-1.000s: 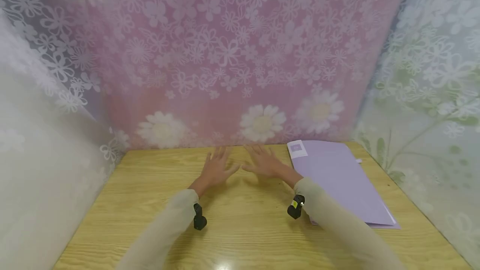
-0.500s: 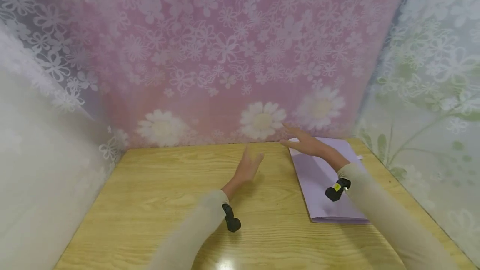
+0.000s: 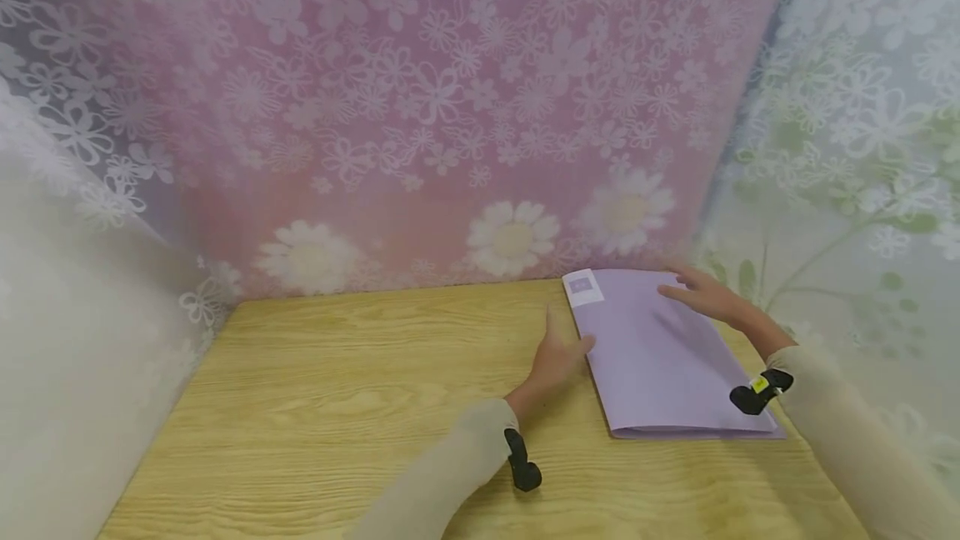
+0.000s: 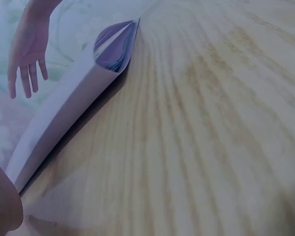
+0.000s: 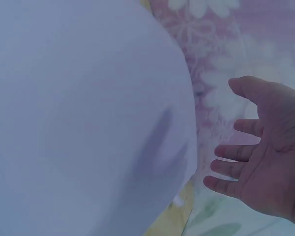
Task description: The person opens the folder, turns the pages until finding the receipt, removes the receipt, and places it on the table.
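Note:
A pale purple document folder with a white label at its far left corner lies on the wooden table. Beside its left edge is my left hand, fingers extended, thumb at the edge; I cannot tell whether it touches. Over the folder's far right part is my right hand, its fingers spread. In the right wrist view, the right hand stands apart from the folder and casts a shadow on the cover. The left wrist view shows the folder's thick spine and sheets inside its end.
The wooden table stretches left of the folder. A pink floral curtain hangs behind it, with pale floral cloth at the right and white cloth at the left.
Both hands have moved right from the middle of the table. The left has come up to the folder's left edge, and the right has crossed over to its right side. The folder remains on the table.

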The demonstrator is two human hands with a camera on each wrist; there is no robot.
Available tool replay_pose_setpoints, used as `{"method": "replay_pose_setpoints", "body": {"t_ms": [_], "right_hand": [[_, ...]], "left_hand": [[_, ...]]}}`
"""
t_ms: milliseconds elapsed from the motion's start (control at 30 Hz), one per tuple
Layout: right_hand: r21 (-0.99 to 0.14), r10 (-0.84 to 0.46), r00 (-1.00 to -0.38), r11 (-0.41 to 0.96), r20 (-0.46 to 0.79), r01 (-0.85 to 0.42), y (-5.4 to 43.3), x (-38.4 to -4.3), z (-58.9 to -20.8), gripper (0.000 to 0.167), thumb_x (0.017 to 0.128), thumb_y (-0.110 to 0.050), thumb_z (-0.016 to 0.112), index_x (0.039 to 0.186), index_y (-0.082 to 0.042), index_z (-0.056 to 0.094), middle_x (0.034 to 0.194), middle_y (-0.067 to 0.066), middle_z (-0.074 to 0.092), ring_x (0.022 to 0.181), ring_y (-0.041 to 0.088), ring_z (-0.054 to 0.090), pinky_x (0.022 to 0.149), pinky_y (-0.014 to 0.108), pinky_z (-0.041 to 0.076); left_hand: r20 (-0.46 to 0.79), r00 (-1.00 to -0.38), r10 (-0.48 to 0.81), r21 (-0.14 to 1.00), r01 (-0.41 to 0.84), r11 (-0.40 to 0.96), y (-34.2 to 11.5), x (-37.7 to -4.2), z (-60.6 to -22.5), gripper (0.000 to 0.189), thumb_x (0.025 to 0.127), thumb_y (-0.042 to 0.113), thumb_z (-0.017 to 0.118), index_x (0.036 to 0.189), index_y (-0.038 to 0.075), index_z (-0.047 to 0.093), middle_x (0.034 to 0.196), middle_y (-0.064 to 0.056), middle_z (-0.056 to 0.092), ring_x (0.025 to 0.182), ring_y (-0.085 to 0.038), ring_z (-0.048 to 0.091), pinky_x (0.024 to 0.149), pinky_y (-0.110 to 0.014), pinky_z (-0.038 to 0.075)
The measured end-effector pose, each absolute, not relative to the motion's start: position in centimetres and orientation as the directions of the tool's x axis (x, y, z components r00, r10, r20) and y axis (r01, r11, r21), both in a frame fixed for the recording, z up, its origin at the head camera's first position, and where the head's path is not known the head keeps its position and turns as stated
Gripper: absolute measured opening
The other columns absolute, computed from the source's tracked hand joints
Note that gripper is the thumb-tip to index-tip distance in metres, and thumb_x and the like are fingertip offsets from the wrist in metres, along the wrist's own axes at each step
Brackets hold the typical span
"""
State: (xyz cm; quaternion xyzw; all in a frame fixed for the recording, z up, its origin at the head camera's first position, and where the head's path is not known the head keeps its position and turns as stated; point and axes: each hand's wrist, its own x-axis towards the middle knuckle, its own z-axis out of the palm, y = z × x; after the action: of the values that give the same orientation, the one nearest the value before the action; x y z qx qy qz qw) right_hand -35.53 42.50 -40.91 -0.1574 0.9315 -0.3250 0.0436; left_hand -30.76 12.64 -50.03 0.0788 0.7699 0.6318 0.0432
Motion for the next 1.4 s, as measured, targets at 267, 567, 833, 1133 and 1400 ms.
{"method": "replay_pose_setpoints", "body": {"t_ms": [267,567,833,1133,1400], "right_hand": [[-0.611,-0.190,-0.973,0.788,-0.130,-0.072,45.3,-33.8,-41.9,0.080,0.106,-0.034,0.051,0.153,0.019,0.014,0.155,0.046,0.019,0.141,0.065,0.024,0.109,0.071,0.035],[-0.557,-0.139,-0.977,0.830,-0.165,-0.024,47.2,-33.1,-43.8,0.073,0.106,-0.027,0.051,0.146,0.027,0.022,0.147,0.050,0.029,0.133,0.064,0.039,0.106,0.065,0.043],[-0.596,-0.113,-0.980,0.803,-0.164,0.007,46.6,-33.3,-44.1,0.068,0.106,-0.024,0.051,0.147,0.025,0.026,0.146,0.049,0.033,0.135,0.063,0.039,0.106,0.064,0.045],[-0.739,-0.154,-0.974,0.673,-0.168,0.021,45.5,-33.5,-44.0,0.064,0.108,-0.021,0.048,0.152,0.018,0.023,0.156,0.041,0.024,0.143,0.058,0.029,0.108,0.068,0.041],[-0.765,-0.190,-0.970,0.644,-0.150,-0.008,43.4,-33.6,-43.4,0.061,0.108,-0.019,0.050,0.152,0.017,0.027,0.157,0.039,0.027,0.145,0.055,0.030,0.111,0.063,0.041]], "left_hand": [[0.094,-0.966,0.239,0.964,0.149,0.220,14.3,-30.4,-51.1,0.095,0.099,0.037,0.063,0.164,0.006,0.002,0.172,-0.014,0.014,0.158,-0.021,0.018,0.128,-0.040,0.020],[0.060,-0.969,0.240,0.903,0.156,0.400,15.3,-30.6,-51.4,0.096,0.096,0.049,0.063,0.162,-0.001,0.015,0.169,-0.021,0.019,0.157,-0.034,0.021,0.128,-0.046,0.023],[0.064,-0.964,0.258,0.843,0.190,0.503,15.2,-30.8,-51.0,0.091,0.096,0.045,0.066,0.161,-0.001,0.022,0.168,-0.020,0.024,0.155,-0.036,0.026,0.127,-0.045,0.024],[0.046,-0.966,0.254,0.908,0.146,0.394,13.6,-30.6,-50.6,0.095,0.097,0.039,0.069,0.162,-0.001,0.012,0.168,-0.017,0.025,0.153,-0.029,0.033,0.125,-0.039,0.030],[-0.007,-0.971,0.239,0.951,0.068,0.301,11.4,-30.5,-50.2,0.095,0.097,0.038,0.069,0.165,0.007,0.009,0.170,-0.011,0.021,0.155,-0.021,0.027,0.126,-0.038,0.026]]}}
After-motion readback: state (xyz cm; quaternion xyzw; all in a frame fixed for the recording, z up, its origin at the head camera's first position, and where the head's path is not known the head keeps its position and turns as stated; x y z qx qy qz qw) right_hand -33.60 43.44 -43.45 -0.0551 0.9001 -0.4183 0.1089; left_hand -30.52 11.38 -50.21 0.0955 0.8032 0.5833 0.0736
